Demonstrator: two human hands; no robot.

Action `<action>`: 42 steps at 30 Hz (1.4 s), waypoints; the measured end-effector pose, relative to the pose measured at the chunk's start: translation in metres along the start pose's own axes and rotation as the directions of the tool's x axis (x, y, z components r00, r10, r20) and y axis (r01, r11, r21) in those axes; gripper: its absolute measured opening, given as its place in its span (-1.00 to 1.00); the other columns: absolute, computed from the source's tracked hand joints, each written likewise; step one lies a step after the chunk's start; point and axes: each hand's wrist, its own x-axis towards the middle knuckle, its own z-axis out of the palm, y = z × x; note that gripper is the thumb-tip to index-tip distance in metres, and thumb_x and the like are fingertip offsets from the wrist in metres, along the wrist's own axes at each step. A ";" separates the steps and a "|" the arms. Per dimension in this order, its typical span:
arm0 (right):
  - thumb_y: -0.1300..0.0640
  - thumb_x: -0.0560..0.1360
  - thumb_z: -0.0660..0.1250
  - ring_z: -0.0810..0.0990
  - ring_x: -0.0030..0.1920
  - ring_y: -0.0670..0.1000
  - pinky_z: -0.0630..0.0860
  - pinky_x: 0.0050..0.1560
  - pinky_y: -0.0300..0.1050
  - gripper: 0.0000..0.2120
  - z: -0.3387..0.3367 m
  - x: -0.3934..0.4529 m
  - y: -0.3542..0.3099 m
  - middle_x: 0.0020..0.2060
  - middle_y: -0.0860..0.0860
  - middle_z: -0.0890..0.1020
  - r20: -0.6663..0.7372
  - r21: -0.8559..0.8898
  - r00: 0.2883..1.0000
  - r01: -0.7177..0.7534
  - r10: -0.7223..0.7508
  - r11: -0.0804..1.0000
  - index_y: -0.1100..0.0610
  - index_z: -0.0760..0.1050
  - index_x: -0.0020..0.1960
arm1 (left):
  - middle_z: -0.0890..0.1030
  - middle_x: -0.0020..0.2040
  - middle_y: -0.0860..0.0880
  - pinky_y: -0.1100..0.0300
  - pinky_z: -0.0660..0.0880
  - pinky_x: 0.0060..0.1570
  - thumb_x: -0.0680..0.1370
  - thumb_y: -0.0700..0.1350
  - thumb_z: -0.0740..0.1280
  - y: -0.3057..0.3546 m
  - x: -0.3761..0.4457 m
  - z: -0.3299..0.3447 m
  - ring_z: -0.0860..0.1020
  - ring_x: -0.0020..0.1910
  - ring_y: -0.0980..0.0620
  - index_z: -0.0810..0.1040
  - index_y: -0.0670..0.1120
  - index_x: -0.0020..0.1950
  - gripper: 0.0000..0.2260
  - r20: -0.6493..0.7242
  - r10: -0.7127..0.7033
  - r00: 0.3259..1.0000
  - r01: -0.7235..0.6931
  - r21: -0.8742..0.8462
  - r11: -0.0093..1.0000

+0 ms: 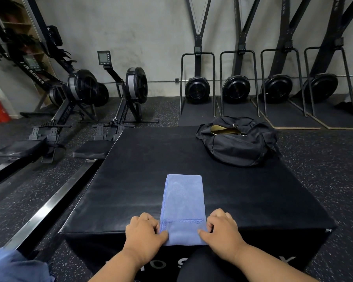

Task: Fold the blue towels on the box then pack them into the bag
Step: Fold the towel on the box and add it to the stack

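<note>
Left hand [144, 234], right hand [220, 231] pinch blue towel [182, 202] edges; rower [55, 86] reads "AIR ROWER".

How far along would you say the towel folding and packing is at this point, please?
Done: one blue towel lies on the box folded into a narrow strip. In hand: the left hand and right hand pinch its near end, apparently mid-fold. Left: packing it into the open bag.

I see both bare forearms reaching forward from the bottom edge. Left hand [144, 231]: fingers curled, thumb pinching the left edge of the folded blue terry towel [182, 202]. Right hand [220, 228]: mirrored, knuckles up, pinching the right edge.
</note>
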 end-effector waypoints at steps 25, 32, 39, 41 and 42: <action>0.17 0.53 0.24 0.28 0.31 -0.27 0.14 0.47 -0.21 -0.41 -0.016 -0.004 0.018 0.30 -0.40 0.32 0.224 -0.035 0.958 0.193 -0.180 0.981 -0.32 0.43 0.46 | 0.57 0.37 0.25 0.29 0.59 0.06 0.15 0.31 0.46 -0.032 0.013 -0.004 0.56 0.19 0.14 0.52 0.20 0.42 -0.18 0.382 0.558 0.737 -0.665 0.262 0.699; -0.25 0.37 0.47 0.24 0.34 -0.15 0.10 0.50 -0.14 -0.15 -0.015 0.000 0.016 0.34 -0.31 0.24 0.280 -0.129 0.941 0.233 -0.190 0.964 -0.35 0.20 0.58 | 0.66 0.20 0.30 0.37 0.56 0.08 0.44 0.17 0.33 -0.027 0.015 -0.007 0.60 0.04 0.19 0.65 0.24 0.25 -0.62 0.164 0.589 0.792 -0.611 0.219 0.761; -0.19 0.59 0.28 0.23 0.30 -0.34 0.20 0.46 -0.14 -0.64 -0.022 -0.004 0.009 0.23 -0.38 0.31 0.179 0.042 0.964 0.190 -0.195 0.981 -0.42 0.46 0.38 | 0.55 -0.19 0.10 0.14 0.50 0.01 0.60 0.05 0.20 -0.013 0.014 -0.020 0.41 -0.15 0.15 0.44 0.05 -0.16 -0.83 0.199 0.516 0.833 -0.512 -0.075 0.856; -0.12 0.60 0.27 0.24 0.32 -0.36 0.26 0.44 -0.15 -0.70 -0.023 -0.003 0.008 0.23 -0.39 0.34 0.161 0.103 0.969 0.173 -0.188 0.980 -0.40 0.53 0.28 | 0.52 -0.21 -0.01 0.08 0.47 -0.09 0.61 0.00 0.23 -0.015 0.014 -0.019 0.39 -0.22 0.18 0.43 -0.05 -0.17 -0.80 0.224 0.481 0.848 -0.445 -0.192 0.874; -0.12 0.59 0.28 0.25 0.33 -0.35 0.29 0.44 -0.15 -0.71 -0.023 -0.003 0.008 0.24 -0.39 0.35 0.144 0.128 0.974 0.156 -0.174 0.979 -0.37 0.56 0.26 | 0.55 -0.19 -0.05 0.03 0.48 -0.10 0.61 0.01 0.24 -0.017 0.014 -0.018 0.39 -0.22 0.19 0.46 -0.09 -0.15 -0.78 0.239 0.458 0.856 -0.406 -0.238 0.883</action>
